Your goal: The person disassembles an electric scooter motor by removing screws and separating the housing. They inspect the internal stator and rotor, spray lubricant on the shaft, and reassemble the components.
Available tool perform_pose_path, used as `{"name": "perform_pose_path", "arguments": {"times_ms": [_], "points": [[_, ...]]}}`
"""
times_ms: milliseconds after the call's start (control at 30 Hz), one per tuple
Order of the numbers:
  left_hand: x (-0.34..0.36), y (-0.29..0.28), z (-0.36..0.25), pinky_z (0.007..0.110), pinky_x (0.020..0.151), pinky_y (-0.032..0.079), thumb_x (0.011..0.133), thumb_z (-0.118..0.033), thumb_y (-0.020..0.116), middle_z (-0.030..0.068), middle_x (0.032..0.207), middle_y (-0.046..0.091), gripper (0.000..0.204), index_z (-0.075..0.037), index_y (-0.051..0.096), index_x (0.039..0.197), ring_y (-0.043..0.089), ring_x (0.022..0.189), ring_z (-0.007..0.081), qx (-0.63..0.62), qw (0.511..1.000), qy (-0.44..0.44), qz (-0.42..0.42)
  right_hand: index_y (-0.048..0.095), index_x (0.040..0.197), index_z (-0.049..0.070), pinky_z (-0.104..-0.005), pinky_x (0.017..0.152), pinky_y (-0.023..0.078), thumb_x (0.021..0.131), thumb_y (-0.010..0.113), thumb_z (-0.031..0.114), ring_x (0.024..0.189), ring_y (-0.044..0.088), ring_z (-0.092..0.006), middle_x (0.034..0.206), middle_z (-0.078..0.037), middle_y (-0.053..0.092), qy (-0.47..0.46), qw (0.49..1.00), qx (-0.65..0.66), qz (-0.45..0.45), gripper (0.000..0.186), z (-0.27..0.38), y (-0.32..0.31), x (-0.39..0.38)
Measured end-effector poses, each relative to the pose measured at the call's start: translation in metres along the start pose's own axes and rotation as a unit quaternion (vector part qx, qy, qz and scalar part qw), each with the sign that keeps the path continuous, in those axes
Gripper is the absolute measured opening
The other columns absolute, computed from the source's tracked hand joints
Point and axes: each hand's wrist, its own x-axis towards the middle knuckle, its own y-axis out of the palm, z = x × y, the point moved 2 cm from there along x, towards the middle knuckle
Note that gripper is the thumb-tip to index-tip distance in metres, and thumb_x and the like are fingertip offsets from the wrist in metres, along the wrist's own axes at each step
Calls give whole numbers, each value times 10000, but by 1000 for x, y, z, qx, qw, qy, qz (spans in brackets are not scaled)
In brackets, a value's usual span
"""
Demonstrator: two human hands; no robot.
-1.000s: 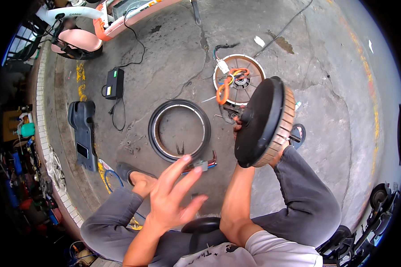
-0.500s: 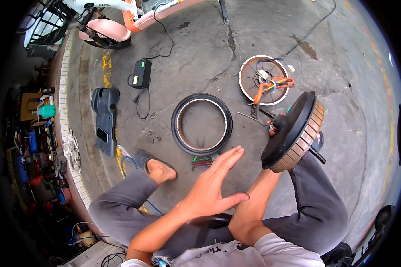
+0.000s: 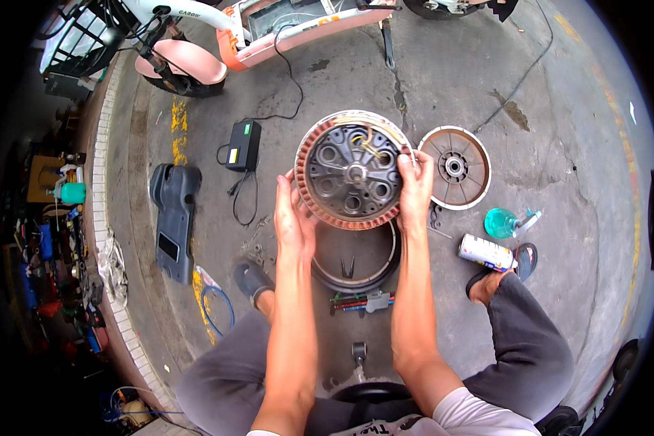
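Note:
Held up between my two hands is a round hub-motor stator [image 3: 352, 203], with copper-coloured teeth round its edge and a dark ribbed face with round holes turned up toward me. My left hand [image 3: 295, 221] presses on its left edge, fingers partly hidden behind it. On the right edge, my right hand [image 3: 416, 190] grips with the thumb on top. Yellow wires show near the top of the face. Below the stator, a black tyre on a metal ring [image 3: 392, 265] lies on the floor, partly covered by it. A round motor side cover [image 3: 481, 156] lies to the right.
A spray can [image 3: 487, 253] and a green spray bottle [image 3: 503, 223] are near my right foot. Hand tools [image 3: 363, 301] lie below the tyre. At left are a black charger [image 3: 243, 145] and a dark plastic case [image 3: 174, 218]. A pink-white electric bike [image 3: 189, 62] stands beyond.
The stator has moved left from over my right leg and turned its ribbed face up. My left hand, open and apart before, now holds its left edge.

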Motion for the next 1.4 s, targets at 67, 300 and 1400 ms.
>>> {"name": "perform_pose_path", "arguments": {"times_ms": [67,300,1400], "points": [[53,-17,18,471,1093,435,1073,-522,477,105,1422,575,594,-85,447,1475,554,1276,267,-90,995,-3,-31,557,1202,52,-314,961,461,972,731,221,1044,582,-136,1140,-52,645,-7,997,-71,33,334,-14,28,24],[155,-74,48,394,995,505,1032,-264,625,52,1249,650,395,-60,518,1352,636,1120,191,-163,985,39,-30,506,1271,47,-278,817,493,1015,673,261,950,603,-119,1073,-59,674,124,982,-98,99,373,-85,54,70],[146,-38,67,332,815,622,1070,-153,555,79,1223,686,339,-34,600,1385,680,1049,147,133,989,65,0,717,1069,-18,-266,760,551,911,781,99,818,676,-91,902,-65,746,-20,928,-367,61,207,9,16,26]]}}
